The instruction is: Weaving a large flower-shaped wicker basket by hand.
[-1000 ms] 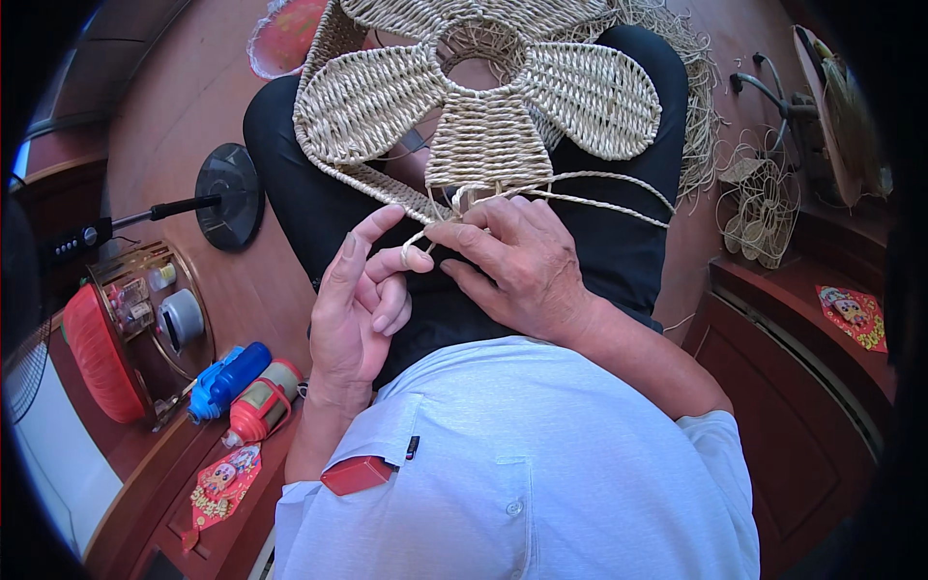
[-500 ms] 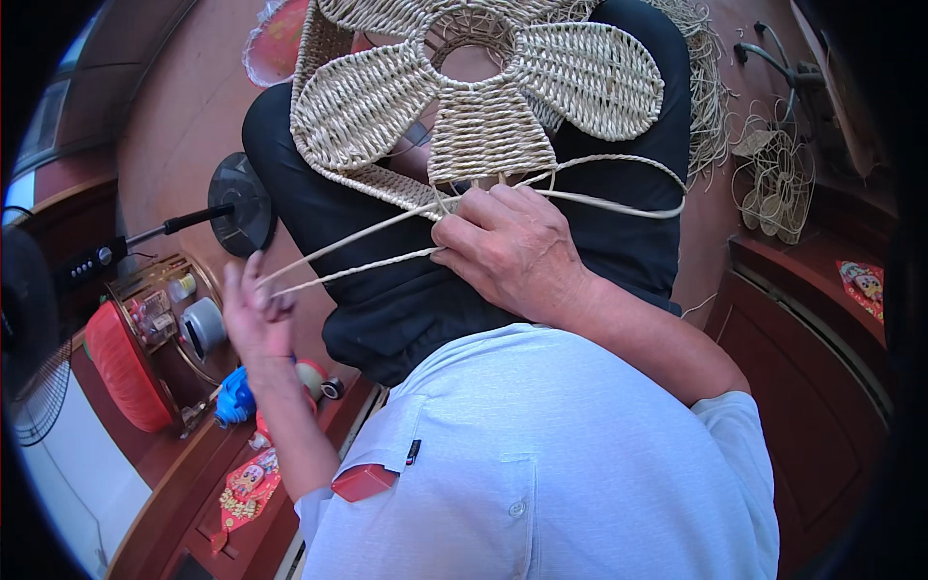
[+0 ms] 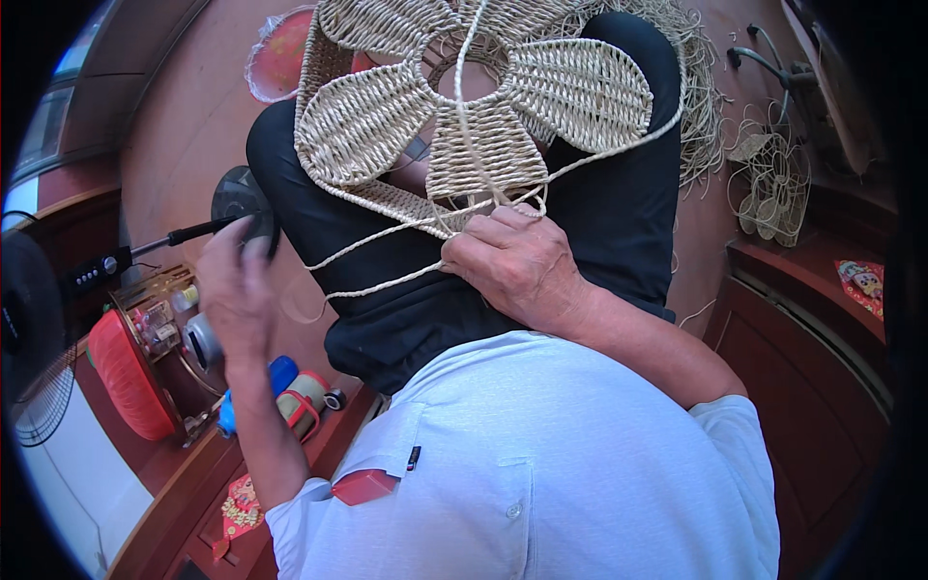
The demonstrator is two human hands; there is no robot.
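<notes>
flower of pale woven cord on a dark lap
the woven flower [image 3: 512, 145] lies over the dark trousers [image 3: 406, 324], its broad, rounded petals straw-coloured and ribbed in close rows around an open, round centre; the upper petals run out of view. a twisted cord [image 3: 460, 82] crosses the hole and the bottom petal, and loose strands trail left and right. the right hand [image 3: 512, 261] is closed on the bottom petal's lower edge, where strands gather. the left hand [image 3: 235, 280] is raised well apart, blurred; i cannot tell whether it grips anything.
</notes>
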